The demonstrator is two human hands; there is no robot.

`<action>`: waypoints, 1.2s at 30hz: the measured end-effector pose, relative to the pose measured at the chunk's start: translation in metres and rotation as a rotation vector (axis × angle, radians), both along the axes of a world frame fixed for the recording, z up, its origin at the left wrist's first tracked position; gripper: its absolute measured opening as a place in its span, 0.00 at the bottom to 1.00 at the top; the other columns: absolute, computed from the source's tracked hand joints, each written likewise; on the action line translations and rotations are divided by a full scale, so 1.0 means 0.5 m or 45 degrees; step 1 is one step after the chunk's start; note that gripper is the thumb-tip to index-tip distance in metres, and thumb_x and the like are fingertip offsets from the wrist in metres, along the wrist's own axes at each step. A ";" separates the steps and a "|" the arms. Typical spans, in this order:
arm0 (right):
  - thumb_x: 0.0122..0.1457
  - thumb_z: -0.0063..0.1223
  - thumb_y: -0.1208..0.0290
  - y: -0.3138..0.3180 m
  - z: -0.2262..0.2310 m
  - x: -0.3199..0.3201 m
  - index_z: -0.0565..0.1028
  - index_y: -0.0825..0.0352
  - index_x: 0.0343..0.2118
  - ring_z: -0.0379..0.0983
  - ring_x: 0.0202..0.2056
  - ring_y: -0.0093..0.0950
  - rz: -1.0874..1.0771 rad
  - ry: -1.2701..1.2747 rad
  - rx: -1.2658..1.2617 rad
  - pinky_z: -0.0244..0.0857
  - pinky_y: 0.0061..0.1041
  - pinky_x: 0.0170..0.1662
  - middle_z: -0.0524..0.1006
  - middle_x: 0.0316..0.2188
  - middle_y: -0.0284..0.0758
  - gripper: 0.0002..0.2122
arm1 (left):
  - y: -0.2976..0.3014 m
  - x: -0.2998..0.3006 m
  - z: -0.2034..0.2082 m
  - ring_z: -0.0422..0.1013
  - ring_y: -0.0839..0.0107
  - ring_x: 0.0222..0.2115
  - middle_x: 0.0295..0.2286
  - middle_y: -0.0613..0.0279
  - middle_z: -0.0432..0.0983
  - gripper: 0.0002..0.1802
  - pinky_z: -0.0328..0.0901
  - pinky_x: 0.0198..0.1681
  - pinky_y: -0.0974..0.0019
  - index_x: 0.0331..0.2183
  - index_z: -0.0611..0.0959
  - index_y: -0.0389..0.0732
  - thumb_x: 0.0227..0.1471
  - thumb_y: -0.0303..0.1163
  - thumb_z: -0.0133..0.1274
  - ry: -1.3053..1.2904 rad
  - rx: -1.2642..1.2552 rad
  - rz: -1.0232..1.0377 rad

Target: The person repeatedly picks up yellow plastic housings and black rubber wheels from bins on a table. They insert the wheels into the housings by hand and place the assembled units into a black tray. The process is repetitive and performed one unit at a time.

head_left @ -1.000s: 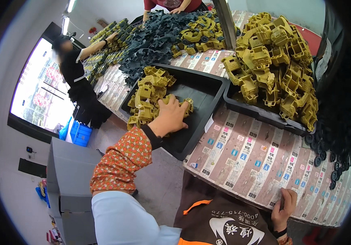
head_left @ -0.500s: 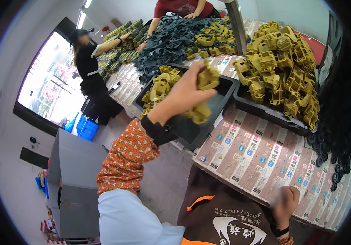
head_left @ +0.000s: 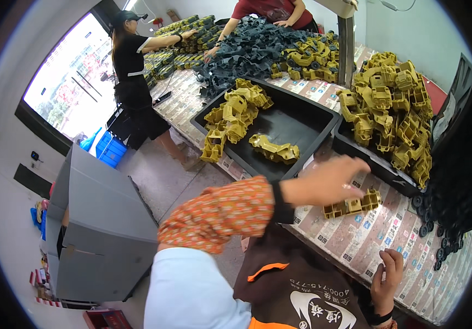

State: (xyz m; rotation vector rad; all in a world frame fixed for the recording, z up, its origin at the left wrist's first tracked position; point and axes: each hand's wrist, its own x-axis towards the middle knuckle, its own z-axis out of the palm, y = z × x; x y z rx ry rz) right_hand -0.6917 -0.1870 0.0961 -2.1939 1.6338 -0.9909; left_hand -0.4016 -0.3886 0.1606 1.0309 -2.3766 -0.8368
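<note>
My left hand [head_left: 326,183] reaches across the table's near side, fingers stretched out with nothing gripped. Just beneath its fingertips a yellow plastic toy car body [head_left: 352,205] lies on the table, its hollow compartments showing. Another yellow car body [head_left: 274,149] rests alone on the floor of a black tray [head_left: 315,123]. Several more yellow bodies [head_left: 239,112] are piled along that tray's left side. At the table's front edge is my right hand [head_left: 388,281], its fingers loosely bent and apart, and no object shows in it.
A second black tray [head_left: 376,167], heaped with yellow car bodies [head_left: 387,104], stands at the right. Black toy wheels [head_left: 439,247] lie near the right edge. Dark grey parts [head_left: 252,52] fill the far side, where two people work. A post [head_left: 346,52] rises behind the trays.
My left hand has moved right from above the tray, letting go of the yellow car body it held. One body now lies on the table before me. The view has shifted slightly.
</note>
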 end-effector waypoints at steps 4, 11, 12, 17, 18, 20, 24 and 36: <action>0.53 0.48 0.90 -0.033 0.060 0.020 0.75 0.70 0.49 0.72 0.48 0.41 0.003 -0.030 0.057 0.68 0.31 0.46 0.72 0.48 0.44 0.19 | -0.047 0.234 0.139 0.73 0.57 0.52 0.48 0.52 0.78 0.27 0.66 0.59 0.58 0.56 0.77 0.41 0.55 0.36 0.62 0.102 -0.274 0.427; 0.55 0.62 0.73 -0.252 0.215 0.326 0.71 0.65 0.55 0.73 0.49 0.49 0.615 0.204 -0.316 0.66 0.44 0.53 0.75 0.49 0.48 0.23 | -0.094 0.709 -0.023 0.70 0.39 0.57 0.58 0.30 0.68 0.60 0.62 0.63 0.51 0.67 0.59 0.40 0.44 0.61 0.68 -0.508 0.172 0.899; 0.55 0.62 0.70 -0.295 0.215 0.377 0.70 0.65 0.57 0.72 0.51 0.48 0.648 0.296 -0.279 0.65 0.44 0.55 0.74 0.52 0.49 0.26 | -0.092 0.664 -0.007 0.72 0.41 0.55 0.54 0.31 0.72 0.54 0.63 0.60 0.52 0.65 0.61 0.41 0.47 0.58 0.66 -0.549 0.256 0.874; 0.54 0.66 0.61 -0.497 0.123 0.534 0.65 0.62 0.64 0.72 0.52 0.44 0.560 0.822 0.128 0.65 0.40 0.52 0.77 0.50 0.45 0.34 | -0.098 0.520 0.020 0.77 0.43 0.43 0.40 0.39 0.80 0.34 0.69 0.51 0.50 0.55 0.71 0.48 0.49 0.48 0.60 -0.706 0.011 0.881; 0.54 0.65 0.63 -0.509 0.098 0.553 0.67 0.62 0.62 0.73 0.51 0.42 0.552 0.815 0.099 0.65 0.40 0.51 0.78 0.47 0.43 0.32 | -0.090 0.532 0.033 0.77 0.44 0.43 0.40 0.40 0.80 0.33 0.69 0.50 0.49 0.54 0.72 0.49 0.48 0.48 0.60 -0.679 -0.014 0.909; 0.54 0.62 0.67 -0.533 0.063 0.564 0.71 0.62 0.59 0.73 0.49 0.39 0.499 0.818 0.044 0.64 0.40 0.47 0.79 0.42 0.40 0.27 | -0.086 0.534 0.076 0.77 0.44 0.43 0.42 0.43 0.78 0.32 0.70 0.50 0.49 0.52 0.74 0.49 0.47 0.50 0.60 -0.578 -0.099 0.951; 0.50 0.60 0.71 -0.564 -0.001 0.581 0.78 0.63 0.44 0.72 0.47 0.37 0.437 0.796 -0.255 0.65 0.38 0.46 0.78 0.38 0.35 0.16 | -0.089 0.549 0.113 0.77 0.54 0.43 0.44 0.48 0.78 0.29 0.70 0.50 0.54 0.53 0.74 0.46 0.53 0.47 0.60 -0.084 -0.211 0.958; 0.43 0.58 0.74 -0.408 0.186 0.445 0.75 0.64 0.33 0.71 0.44 0.40 0.496 0.532 -0.326 0.64 0.40 0.47 0.73 0.37 0.40 0.12 | -0.138 0.185 0.189 0.77 0.50 0.43 0.41 0.46 0.80 0.28 0.68 0.49 0.54 0.52 0.75 0.45 0.54 0.47 0.61 0.126 -0.104 0.367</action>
